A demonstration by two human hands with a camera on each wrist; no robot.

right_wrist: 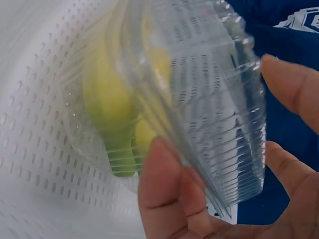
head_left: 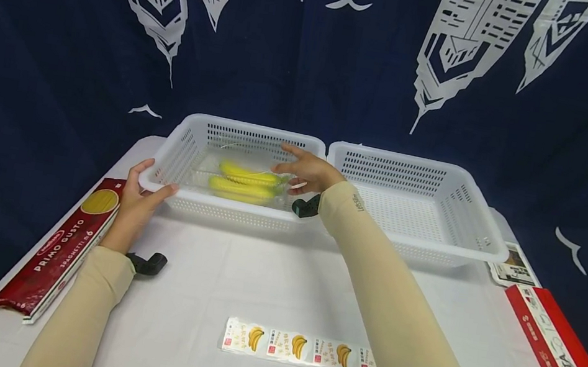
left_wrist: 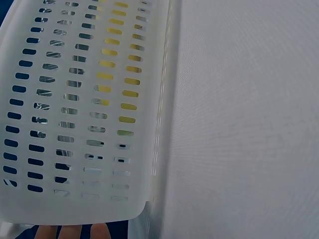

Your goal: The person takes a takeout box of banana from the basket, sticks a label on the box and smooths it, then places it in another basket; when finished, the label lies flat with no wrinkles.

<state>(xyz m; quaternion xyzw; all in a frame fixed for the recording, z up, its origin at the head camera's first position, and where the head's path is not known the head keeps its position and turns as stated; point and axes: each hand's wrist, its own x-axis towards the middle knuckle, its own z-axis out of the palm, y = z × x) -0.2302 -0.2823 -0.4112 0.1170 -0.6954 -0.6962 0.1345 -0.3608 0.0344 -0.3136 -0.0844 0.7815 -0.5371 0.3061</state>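
A clear plastic clamshell box [right_wrist: 224, 94] with yellow, green-tipped bananas [head_left: 245, 189] inside it is in the left white basket [head_left: 233, 212]. My right hand [head_left: 313, 170] reaches over that basket's right end and holds the box, its fingers spread on both sides of the clear plastic in the right wrist view. Whether the lid is fully closed I cannot tell. At the basket's front left corner my left hand [head_left: 139, 199] grips the rim, thumb on the front edge and fingers round the outer side. Only its fingertips [left_wrist: 70, 232] show in the left wrist view.
Beside the left basket stands a second white basket [head_left: 426, 249]. A strip of banana stickers [head_left: 299, 348] lies near the table's front. A red spaghetti pack [head_left: 62, 245] lies at left; a red pasta box [head_left: 567, 366] and a printed card [head_left: 513, 268] lie at right.
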